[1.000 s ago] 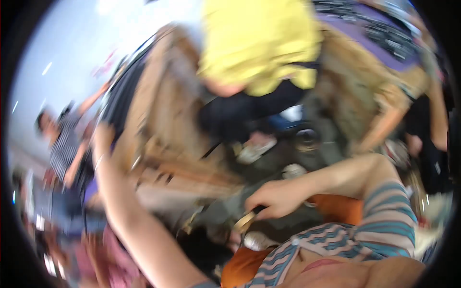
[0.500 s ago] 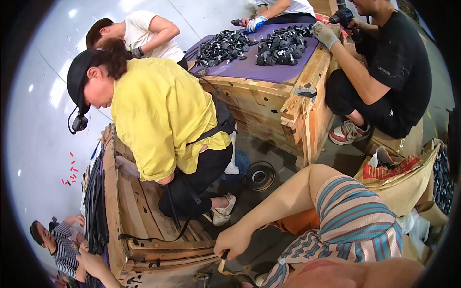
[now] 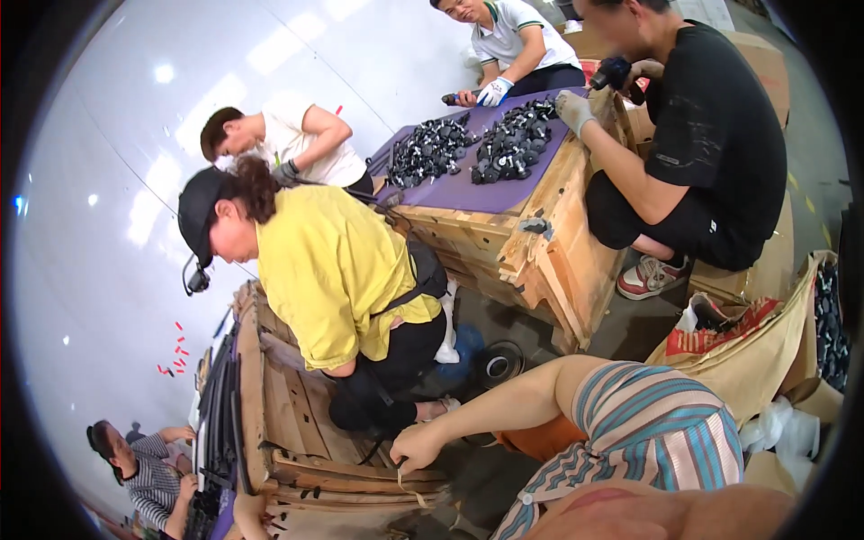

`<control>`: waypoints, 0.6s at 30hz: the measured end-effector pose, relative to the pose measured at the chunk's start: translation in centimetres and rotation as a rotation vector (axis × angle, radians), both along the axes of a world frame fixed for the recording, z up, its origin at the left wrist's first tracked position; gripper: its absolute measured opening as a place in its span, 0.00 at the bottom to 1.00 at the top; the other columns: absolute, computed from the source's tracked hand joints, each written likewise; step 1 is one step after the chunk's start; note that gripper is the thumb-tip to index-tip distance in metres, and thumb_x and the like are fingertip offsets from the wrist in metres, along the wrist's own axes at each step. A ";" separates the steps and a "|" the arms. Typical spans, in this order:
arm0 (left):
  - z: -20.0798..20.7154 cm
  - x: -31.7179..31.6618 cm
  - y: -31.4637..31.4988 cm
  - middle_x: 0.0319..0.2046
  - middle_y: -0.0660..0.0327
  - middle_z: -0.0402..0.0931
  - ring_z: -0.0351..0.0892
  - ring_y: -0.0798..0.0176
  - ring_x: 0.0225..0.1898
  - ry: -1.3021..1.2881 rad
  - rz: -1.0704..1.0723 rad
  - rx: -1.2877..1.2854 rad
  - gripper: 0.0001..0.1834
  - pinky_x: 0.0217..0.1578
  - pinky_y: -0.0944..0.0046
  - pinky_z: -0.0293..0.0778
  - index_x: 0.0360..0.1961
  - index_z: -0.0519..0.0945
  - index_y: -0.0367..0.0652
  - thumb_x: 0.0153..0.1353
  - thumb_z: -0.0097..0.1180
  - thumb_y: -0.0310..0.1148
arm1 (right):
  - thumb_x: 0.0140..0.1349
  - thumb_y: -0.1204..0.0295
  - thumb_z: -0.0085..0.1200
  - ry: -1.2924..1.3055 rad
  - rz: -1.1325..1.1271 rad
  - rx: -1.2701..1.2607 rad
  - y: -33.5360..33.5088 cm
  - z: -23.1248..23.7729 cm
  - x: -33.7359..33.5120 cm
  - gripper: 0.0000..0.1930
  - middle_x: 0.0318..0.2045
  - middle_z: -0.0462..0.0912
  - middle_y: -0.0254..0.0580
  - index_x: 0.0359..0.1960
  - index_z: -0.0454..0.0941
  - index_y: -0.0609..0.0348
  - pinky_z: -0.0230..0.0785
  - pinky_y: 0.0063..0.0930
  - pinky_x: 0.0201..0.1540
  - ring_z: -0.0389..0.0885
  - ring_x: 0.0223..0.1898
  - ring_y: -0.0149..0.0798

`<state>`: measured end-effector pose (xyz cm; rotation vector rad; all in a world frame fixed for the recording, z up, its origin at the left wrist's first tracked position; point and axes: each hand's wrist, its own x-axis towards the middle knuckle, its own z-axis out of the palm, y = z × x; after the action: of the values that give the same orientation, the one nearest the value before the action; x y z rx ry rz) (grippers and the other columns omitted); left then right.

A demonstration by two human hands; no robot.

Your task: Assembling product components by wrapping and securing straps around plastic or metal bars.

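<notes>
My right hand (image 3: 418, 445) reaches across from the lower right in a striped short sleeve. Its fingers are closed on a thin tan strip (image 3: 412, 488), which dangles in a curl beside the near end of the wooden crate table (image 3: 333, 477). At the lower edge, by the table's left side, my left hand (image 3: 249, 517) shows only as a small patch of skin. Its fingers cannot be made out. Tiny black bits lie near it. Long black strips (image 3: 216, 405) are bundled along the table's far-left edge.
A person in yellow (image 3: 333, 261) bends over the table close ahead. Beyond, people sit around a second wooden table with a purple mat (image 3: 441, 193) bearing piles of black knobs (image 3: 517, 144). A tape roll (image 3: 499, 364) lies on the floor. An open sack (image 3: 720, 360) stands at right.
The whole view has shifted, so the tables and people sit farther right and lower. The tan strip hangs lower from my right hand. Less of my left forearm shows.
</notes>
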<state>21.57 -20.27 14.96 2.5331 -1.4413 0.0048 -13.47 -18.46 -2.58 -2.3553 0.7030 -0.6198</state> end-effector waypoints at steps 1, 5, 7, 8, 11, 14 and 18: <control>0.7 -2.7 0.0 0.09 0.47 0.69 0.71 0.51 0.08 0.125 -0.051 -0.043 0.07 0.05 0.57 0.61 0.15 0.71 0.23 0.46 0.49 0.18 | 0.57 0.59 0.48 0.048 -0.062 0.027 0.2 0.5 -0.6 0.18 0.30 0.79 0.52 0.34 0.77 0.64 0.66 0.40 0.40 0.76 0.36 0.53; -2.1 8.9 -4.2 0.10 0.51 0.68 0.66 0.57 0.07 -0.015 -0.011 -0.149 0.04 0.07 0.59 0.56 0.15 0.71 0.27 0.43 0.52 0.15 | 0.60 0.56 0.41 -0.044 -0.036 0.114 -0.3 -0.7 1.5 0.22 0.30 0.79 0.53 0.34 0.78 0.65 0.66 0.40 0.40 0.76 0.35 0.51; -3.1 6.6 -2.8 0.13 0.54 0.67 0.69 0.62 0.17 0.166 0.052 -0.349 0.08 0.16 0.57 0.62 0.20 0.72 0.23 0.33 0.55 0.11 | 0.61 0.57 0.41 -0.075 -0.051 0.151 -0.7 -1.1 0.2 0.20 0.29 0.79 0.49 0.33 0.77 0.63 0.66 0.39 0.36 0.76 0.31 0.49; -3.4 5.0 -1.3 0.09 0.58 0.64 0.64 0.63 0.07 0.179 0.003 -0.381 0.06 0.07 0.60 0.54 0.17 0.72 0.31 0.43 0.58 0.19 | 0.61 0.58 0.41 -0.101 -0.053 0.203 -0.6 -1.2 -0.4 0.18 0.28 0.78 0.46 0.32 0.77 0.60 0.66 0.39 0.33 0.76 0.28 0.47; -4.6 4.8 3.5 0.10 0.61 0.62 0.60 0.64 0.07 0.380 0.103 -0.482 0.06 0.09 0.63 0.52 0.24 0.71 0.33 0.46 0.56 0.22 | 0.60 0.60 0.45 -0.204 -0.098 0.401 0.3 -1.3 -0.9 0.15 0.22 0.74 0.39 0.30 0.77 0.59 0.63 0.29 0.21 0.73 0.21 0.35; -6.0 0.0 7.5 0.09 0.64 0.59 0.56 0.67 0.06 0.505 0.002 -0.755 0.08 0.09 0.64 0.52 0.24 0.69 0.37 0.50 0.56 0.25 | 0.58 0.62 0.47 -0.441 -0.093 0.609 1.6 -0.9 -2.0 0.11 0.17 0.68 0.33 0.29 0.75 0.56 0.54 0.19 0.11 0.66 0.15 0.27; -4.0 -7.0 13.9 0.10 0.70 0.55 0.54 0.73 0.08 0.966 -0.277 -0.953 0.14 0.08 0.72 0.52 0.23 0.68 0.48 0.61 0.47 0.44 | 0.58 0.67 0.45 -0.471 -0.076 0.465 2.3 0.4 -1.8 0.08 0.15 0.69 0.30 0.30 0.77 0.51 0.49 0.21 0.10 0.60 0.10 0.26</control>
<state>14.57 -6.36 11.01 1.2385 -0.9796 -0.4076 -15.31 -16.15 -2.14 -1.6802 0.6359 -0.8956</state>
